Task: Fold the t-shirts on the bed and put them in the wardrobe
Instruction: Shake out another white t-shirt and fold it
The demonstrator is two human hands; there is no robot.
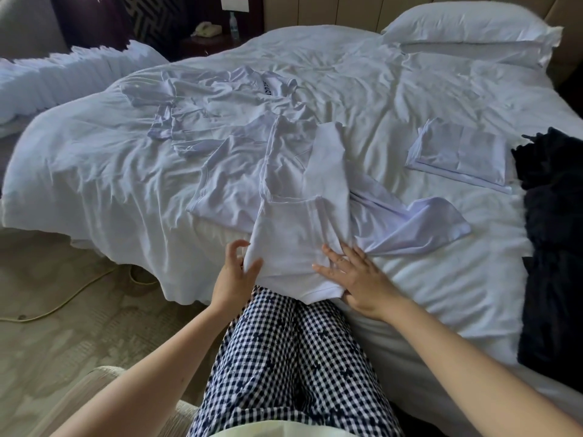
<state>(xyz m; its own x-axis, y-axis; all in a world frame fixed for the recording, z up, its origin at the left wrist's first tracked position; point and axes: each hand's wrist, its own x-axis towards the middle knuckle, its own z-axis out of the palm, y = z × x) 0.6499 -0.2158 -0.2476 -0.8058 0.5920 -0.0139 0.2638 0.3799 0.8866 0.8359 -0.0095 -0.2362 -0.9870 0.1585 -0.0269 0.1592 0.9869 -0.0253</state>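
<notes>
Near-left edge of the t-shirt (pixel 296 234) is pinched by the left hand (pixel 235 272). The right hand (pixel 356 279) is laid flat on its hem, fingers straight. Shirt lies directly ahead, long axis running away from both hands, loose sleeve nearer the right. Rumpled bed (pixel 410 89) underneath, folded t-shirt (pixel 460 156) beyond. Wardrobe not seen.

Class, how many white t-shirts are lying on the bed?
4: folded t-shirt at right; near-edge t-shirt; flat t-shirt left of it; lettered-collar t-shirt behind. Overlaps may hide more.
</notes>
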